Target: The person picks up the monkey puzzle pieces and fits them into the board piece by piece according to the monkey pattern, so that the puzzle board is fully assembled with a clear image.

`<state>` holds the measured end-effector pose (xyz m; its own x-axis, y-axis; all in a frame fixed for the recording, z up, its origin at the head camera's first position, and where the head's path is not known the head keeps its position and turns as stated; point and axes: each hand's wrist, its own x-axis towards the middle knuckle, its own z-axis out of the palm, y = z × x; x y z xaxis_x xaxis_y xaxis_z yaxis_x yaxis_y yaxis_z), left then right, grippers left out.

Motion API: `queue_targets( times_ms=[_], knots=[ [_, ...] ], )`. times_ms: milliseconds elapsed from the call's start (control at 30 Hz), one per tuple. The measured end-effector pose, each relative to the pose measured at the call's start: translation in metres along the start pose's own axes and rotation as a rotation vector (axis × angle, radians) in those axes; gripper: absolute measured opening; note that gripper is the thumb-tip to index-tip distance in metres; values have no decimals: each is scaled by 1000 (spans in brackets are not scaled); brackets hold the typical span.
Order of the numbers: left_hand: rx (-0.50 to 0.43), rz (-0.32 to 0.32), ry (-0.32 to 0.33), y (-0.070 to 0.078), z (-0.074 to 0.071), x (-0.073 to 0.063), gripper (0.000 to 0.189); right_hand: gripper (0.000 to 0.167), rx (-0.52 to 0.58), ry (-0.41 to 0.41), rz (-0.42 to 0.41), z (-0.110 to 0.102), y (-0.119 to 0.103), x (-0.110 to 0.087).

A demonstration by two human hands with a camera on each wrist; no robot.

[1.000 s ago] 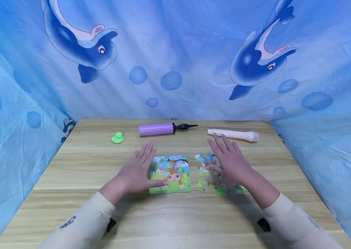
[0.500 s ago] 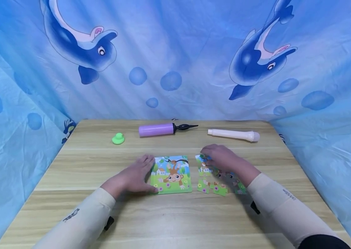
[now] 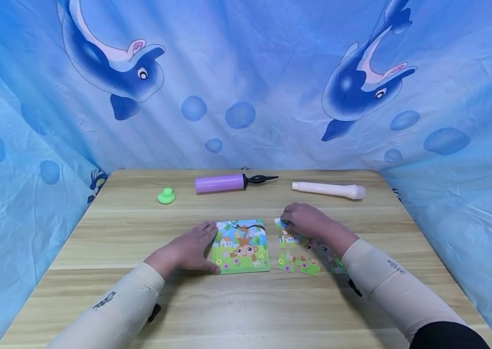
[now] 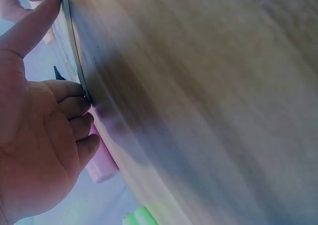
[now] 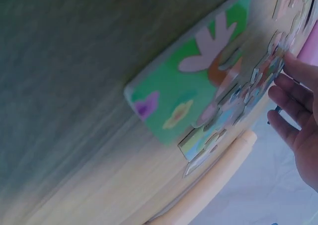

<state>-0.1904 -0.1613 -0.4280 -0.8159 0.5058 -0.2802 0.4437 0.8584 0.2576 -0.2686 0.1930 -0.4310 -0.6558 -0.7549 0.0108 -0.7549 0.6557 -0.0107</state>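
A flat square jigsaw puzzle with a cartoon monkey lies mid-table. My left hand rests along its left side, thumb by the lower corner and fingertips by the upper one. In the left wrist view the relaxed fingers touch the board's thin edge. To the right lie several loose puzzle pieces, partly under my right hand. That hand's bent fingertips seem to pinch a blue puzzle piece at the far left corner of the group, mostly hidden. In the right wrist view a green corner piece lies nearest the camera.
Along the table's back lie a green toy duck, a purple hand pump with a black nozzle, and a white microphone-shaped stick. A blue dolphin-print cloth hangs behind the wooden table and at both sides.
Both hands have come down from above the table, the left to the puzzle's left edge, the right to the loose pieces, its fingers now bent. Over the last half second both barely moved.
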Motion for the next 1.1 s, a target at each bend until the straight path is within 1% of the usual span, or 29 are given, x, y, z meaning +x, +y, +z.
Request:
queue_targets(
  times_ms=[100,200,300,367,433,500,567,633,800,867,1000,1100],
  knots=[
    [-1,-8,-5,1,-1,0,114,24,-41,20,-25,2,1,1],
    [10,-5,-4,1,-1,1,114,17,-89,59,-41,5,1,2],
    [15,-1,-4,2,-2,1,114,14,-123,87,-32,5,-1,4],
    [15,-1,-3,2,-2,2,114,14,-122,94,-14,3,-5,6],
    [17,-4,-1,2,-1,2,115,17,-118,91,2,-1,-12,11],
    [14,-8,0,1,0,2,114,21,-115,83,-3,-4,-21,18],
    [8,-12,-2,1,0,2,114,26,-115,69,-20,-7,-32,26],
    [-2,-17,-4,1,1,1,114,28,-120,63,-55,-8,-43,34],
    [-16,-25,-7,0,1,2,114,24,-139,45,-121,-7,-71,56],
    [-15,-25,-7,0,1,2,114,22,-159,32,-126,-5,-80,63],
    [-2,-21,-8,0,0,2,115,24,-199,12,-124,1,-92,75],
    [8,-20,-10,1,0,2,114,27,-210,1,-116,3,-96,77]
  ],
)
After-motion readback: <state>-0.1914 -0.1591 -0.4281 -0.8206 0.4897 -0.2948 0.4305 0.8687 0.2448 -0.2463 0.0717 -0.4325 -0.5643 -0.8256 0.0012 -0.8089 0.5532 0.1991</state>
